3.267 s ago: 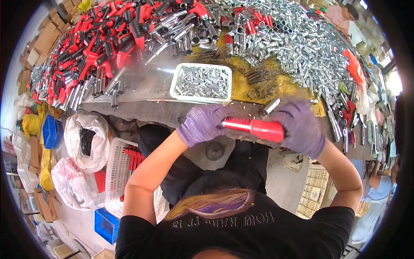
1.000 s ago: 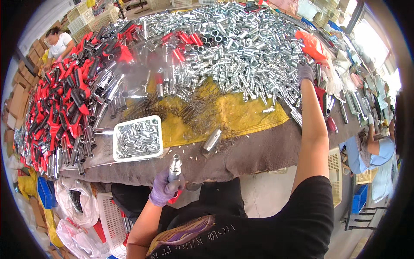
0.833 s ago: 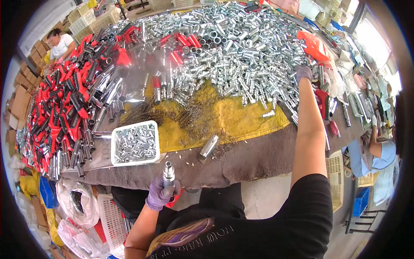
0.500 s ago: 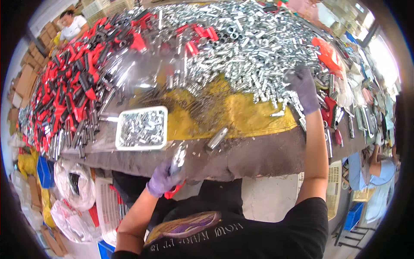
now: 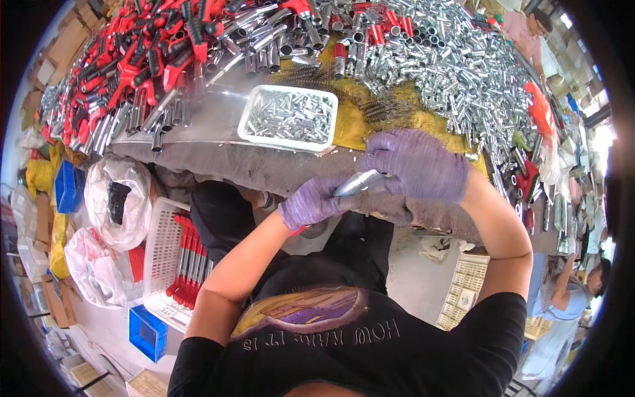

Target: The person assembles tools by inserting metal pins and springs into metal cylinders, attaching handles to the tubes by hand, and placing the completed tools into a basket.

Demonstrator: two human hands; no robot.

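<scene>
A shiny metal tube (image 5: 360,183) slants between my two hands, over the front edge of the table. My left hand (image 5: 311,202), in a purple knit glove, is wrapped round its lower part; a bit of red shows below that palm. My right hand (image 5: 417,162), gloved the same way, is closed with its fingers curled at the tube's upper end. Whatever lies inside those fingers is hidden. Just beyond my hands, a white tray (image 5: 284,143) holds many small metal pieces.
Red-and-black handles (image 5: 132,73) with metal tubes are heaped at the left. Small metal parts (image 5: 476,86) pile up at the right, beside dark springs (image 5: 387,106). Below the table's left side stands a white crate (image 5: 159,255) of red-ended tools. A co-worker (image 5: 572,294) is at far right.
My right hand has come back from the metal pile to the tube in my left hand. My left hand has moved right and up in the picture. The view has shifted.
</scene>
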